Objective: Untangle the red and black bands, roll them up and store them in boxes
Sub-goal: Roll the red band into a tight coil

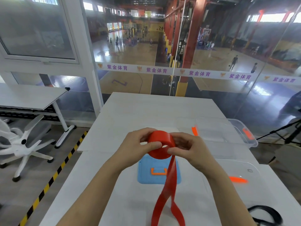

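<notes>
A red band is partly wound into a thick roll held above the white table. My left hand grips the roll's left side, thumb across its front. My right hand pinches the right side. The band's loose tail hangs down toward the near edge and splits into a loop. The black band lies loose at the near right corner of the table. A clear box with orange latches stands at the right. A blue lid with an orange handle lies under the roll.
A clear lid with an orange latch lies right of my right wrist. A glass wall stands just behind the table. An office chair and a second white table are at the left, beside yellow-black floor tape.
</notes>
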{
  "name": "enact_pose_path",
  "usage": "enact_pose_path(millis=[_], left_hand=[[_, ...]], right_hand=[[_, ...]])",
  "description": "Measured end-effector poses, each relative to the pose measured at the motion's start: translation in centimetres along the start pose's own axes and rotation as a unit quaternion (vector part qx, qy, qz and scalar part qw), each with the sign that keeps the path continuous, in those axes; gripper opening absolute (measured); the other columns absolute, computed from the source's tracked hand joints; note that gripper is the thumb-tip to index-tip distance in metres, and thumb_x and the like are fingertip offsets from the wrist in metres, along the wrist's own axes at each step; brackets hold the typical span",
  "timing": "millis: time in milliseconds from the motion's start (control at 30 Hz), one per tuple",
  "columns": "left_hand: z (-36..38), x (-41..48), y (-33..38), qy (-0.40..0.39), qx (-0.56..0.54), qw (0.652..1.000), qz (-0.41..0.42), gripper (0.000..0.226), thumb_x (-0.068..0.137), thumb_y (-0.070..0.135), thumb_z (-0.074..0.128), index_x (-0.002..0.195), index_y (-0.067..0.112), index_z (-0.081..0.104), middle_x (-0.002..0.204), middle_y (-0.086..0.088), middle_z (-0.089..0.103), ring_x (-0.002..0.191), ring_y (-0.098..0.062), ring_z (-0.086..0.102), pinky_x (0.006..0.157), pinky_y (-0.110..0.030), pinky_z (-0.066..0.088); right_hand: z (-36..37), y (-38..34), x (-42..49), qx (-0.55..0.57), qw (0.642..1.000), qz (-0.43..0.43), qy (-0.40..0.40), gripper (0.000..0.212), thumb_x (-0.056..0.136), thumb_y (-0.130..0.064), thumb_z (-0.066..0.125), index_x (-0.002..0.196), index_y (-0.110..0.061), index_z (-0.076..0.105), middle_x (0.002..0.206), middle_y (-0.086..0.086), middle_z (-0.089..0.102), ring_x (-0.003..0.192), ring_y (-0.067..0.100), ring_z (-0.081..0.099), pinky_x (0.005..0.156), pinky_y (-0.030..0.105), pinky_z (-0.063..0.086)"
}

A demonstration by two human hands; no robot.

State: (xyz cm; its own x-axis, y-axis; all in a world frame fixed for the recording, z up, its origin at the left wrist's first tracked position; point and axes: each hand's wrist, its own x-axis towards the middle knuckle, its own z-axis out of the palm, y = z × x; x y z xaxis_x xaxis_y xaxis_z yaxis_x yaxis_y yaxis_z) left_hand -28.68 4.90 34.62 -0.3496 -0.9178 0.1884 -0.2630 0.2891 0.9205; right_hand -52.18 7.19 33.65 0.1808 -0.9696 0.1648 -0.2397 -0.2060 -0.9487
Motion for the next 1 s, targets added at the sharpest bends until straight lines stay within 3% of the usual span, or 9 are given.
enact_pose_path(millis=[167, 300, 400, 500, 633, 833, 1000], left_hand=[[0.6, 0.1, -0.5, 0.02, -0.126, 0.991, -0.025, 0.025, 0.099, 0.017, 0.07, 0.123, 0.024, 0.069, 0.114, 0.001, 0.076, 0.109, -0.018, 0.073, 0.084, -0.033, 0.064], [0.1, 0.0, -0.6, -0.026, -0.145, 0.988, -0.051, 0.028, 0.099, 0.023, 0.068, 0.127, 0.022, 0.069, 0.118, -0.002, 0.077, 0.109, -0.021, 0.075, 0.088, -0.038, 0.064], [-1.0, 0.3, -0.4, -0.059, -0.066, 0.995, -0.055, 0.03, 0.097, 0.026, 0.073, 0.126, 0.03, 0.07, 0.118, 0.012, 0.077, 0.113, -0.009, 0.072, 0.089, -0.025, 0.061], [-1.7, 1.0, 0.3, -0.055, 0.018, 0.997, -0.042, 0.046, 0.088, 0.032, 0.083, 0.129, 0.044, 0.066, 0.122, 0.028, 0.071, 0.118, 0.008, 0.063, 0.098, -0.024, 0.057], [-1.4, 1.8, 1.9, -0.054, 0.107, 0.993, -0.015, 0.034, 0.084, 0.04, 0.083, 0.11, 0.052, 0.063, 0.104, 0.03, 0.071, 0.104, 0.007, 0.066, 0.086, -0.014, 0.055], [0.0, 1.4, 1.5, 0.026, -0.092, 0.995, -0.029, 0.024, 0.094, 0.021, 0.076, 0.112, 0.036, 0.072, 0.103, 0.014, 0.079, 0.097, -0.004, 0.075, 0.073, -0.02, 0.061], [0.7, 0.9, 0.9, 0.074, -0.203, 0.975, -0.046, 0.024, 0.099, 0.02, 0.068, 0.123, 0.022, 0.072, 0.114, -0.001, 0.078, 0.108, -0.02, 0.076, 0.083, -0.035, 0.064]], right_hand=[[0.5, 1.2, -0.2, 0.053, 0.997, 0.027, 0.04, 0.038, 0.082, 0.001, 0.086, 0.117, -0.012, 0.078, 0.106, 0.007, 0.083, 0.105, 0.025, 0.08, 0.1, 0.043, 0.062], [0.3, 0.8, 0.3, 0.033, 0.998, 0.02, 0.055, 0.027, 0.081, -0.005, 0.088, 0.104, -0.018, 0.082, 0.095, 0.006, 0.084, 0.094, 0.025, 0.082, 0.094, 0.044, 0.064], [-0.4, -0.2, 0.9, -0.007, 0.999, 0.007, 0.038, 0.025, 0.08, -0.011, 0.091, 0.102, -0.02, 0.082, 0.093, 0.003, 0.084, 0.091, 0.021, 0.082, 0.09, 0.038, 0.064], [-1.1, -1.3, 1.9, -0.077, 0.997, -0.002, -0.011, 0.031, 0.079, -0.021, 0.093, 0.108, -0.019, 0.082, 0.094, -0.003, 0.084, 0.091, 0.016, 0.081, 0.089, 0.036, 0.065], [-1.4, -2.4, 2.9, -0.152, 0.987, -0.016, -0.05, 0.042, 0.079, -0.032, 0.091, 0.117, -0.019, 0.079, 0.099, -0.007, 0.083, 0.096, 0.013, 0.079, 0.09, 0.034, 0.065], [-0.6, -1.1, 2.2, -0.02, 0.999, -0.025, 0.015, 0.038, 0.079, -0.013, 0.091, 0.114, -0.025, 0.079, 0.103, -0.002, 0.084, 0.1, 0.017, 0.08, 0.094, 0.034, 0.063], [0.4, 0.4, 1.0, 0.046, 0.997, -0.005, 0.056, 0.036, 0.08, 0.0, 0.088, 0.109, -0.019, 0.079, 0.104, 0.003, 0.084, 0.102, 0.02, 0.08, 0.098, 0.038, 0.062]])
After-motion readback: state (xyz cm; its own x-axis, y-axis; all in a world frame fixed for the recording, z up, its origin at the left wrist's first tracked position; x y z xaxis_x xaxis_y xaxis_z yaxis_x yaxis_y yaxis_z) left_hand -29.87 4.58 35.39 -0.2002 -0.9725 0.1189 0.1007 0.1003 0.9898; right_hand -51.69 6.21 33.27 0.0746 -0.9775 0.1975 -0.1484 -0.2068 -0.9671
